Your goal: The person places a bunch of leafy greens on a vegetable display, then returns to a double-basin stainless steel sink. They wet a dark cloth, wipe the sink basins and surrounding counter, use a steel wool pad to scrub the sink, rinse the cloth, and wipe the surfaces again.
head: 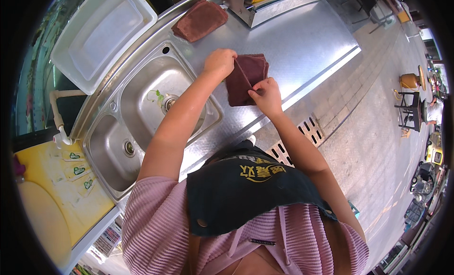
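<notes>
On the stainless steel counter (301, 44) lies a dark brown cloth (239, 87), folded into layers. My left hand (220, 63) pinches its upper left edge between thumb and fingers. At the lower right, my right hand (266, 96) grips the same cloth by the edge of a fold. One layer is lifted diagonally between the two hands, and another layer shows beneath it. Behind my left hand, a stack of folded brown cloths (201, 20) sits near the counter's back rim.
Left of the cloth is a double-bowl steel sink (142, 87) with green scraps by its drain. A white plastic tub (103, 37) stands behind it, near a white tap (63, 136). A metal box-like unit (244, 7) occupies the back. Pavement with a drain grate (308, 129) lies right.
</notes>
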A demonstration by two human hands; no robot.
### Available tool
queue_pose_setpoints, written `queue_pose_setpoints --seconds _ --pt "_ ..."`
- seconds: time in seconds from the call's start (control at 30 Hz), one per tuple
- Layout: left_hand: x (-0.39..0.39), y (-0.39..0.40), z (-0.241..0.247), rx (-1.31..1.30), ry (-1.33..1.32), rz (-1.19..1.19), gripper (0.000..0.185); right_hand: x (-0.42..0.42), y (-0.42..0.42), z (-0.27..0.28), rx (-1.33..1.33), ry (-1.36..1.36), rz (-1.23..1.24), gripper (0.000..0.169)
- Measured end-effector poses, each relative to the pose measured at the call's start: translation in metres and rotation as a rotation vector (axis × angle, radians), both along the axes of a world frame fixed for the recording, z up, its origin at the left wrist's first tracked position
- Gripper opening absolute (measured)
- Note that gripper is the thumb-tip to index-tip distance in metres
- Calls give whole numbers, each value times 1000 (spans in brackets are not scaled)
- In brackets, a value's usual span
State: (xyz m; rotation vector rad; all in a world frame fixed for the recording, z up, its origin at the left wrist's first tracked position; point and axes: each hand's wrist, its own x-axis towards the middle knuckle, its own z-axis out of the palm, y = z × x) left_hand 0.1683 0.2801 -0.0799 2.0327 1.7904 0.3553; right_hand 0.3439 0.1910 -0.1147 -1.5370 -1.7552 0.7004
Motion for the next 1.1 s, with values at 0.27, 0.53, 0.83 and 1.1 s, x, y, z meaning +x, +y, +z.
queue_pose_setpoints --seconds 0.27,0.53,0.83,1.1 --pt "55 2 -33 350 -282 -98 45 33 -20 -20 -516 385 -245 36" --pt "15 -57 -82 -271 -740 594 45 12 25 -22 -471 186 -362 77" --pt "-70 5 4 -484 -1430 338 47 -61 104 50 -782 1177 125 30" --pt "-117 122 39 383 -525 179 54 -90 126 54 -845 758 265 55"
